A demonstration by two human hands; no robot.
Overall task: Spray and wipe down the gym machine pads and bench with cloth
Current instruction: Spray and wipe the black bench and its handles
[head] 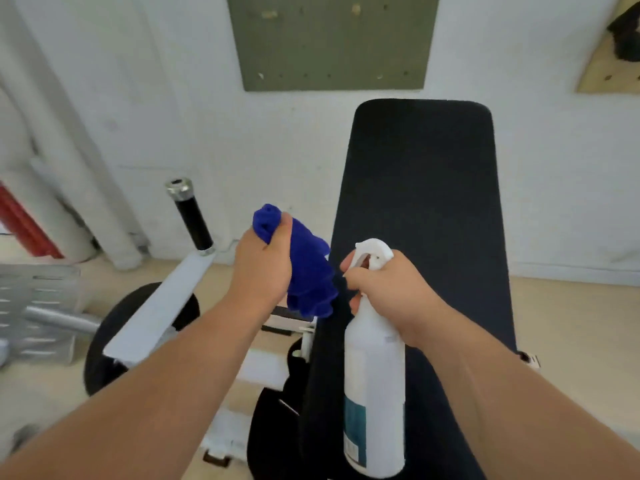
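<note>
Bench pad (422, 209), long and black, lies under my hands and reaches toward the white wall (173, 109). My left hand (265, 268) is closed tight around a bunched blue cloth (308, 271), held in the air just left of the pad edge. My right hand (384, 289) is wrapped around the neck of the white spray bottle (374, 382), one finger on the trigger, above the near part of the pad. A black handle (192, 216) stands further left.
</note>
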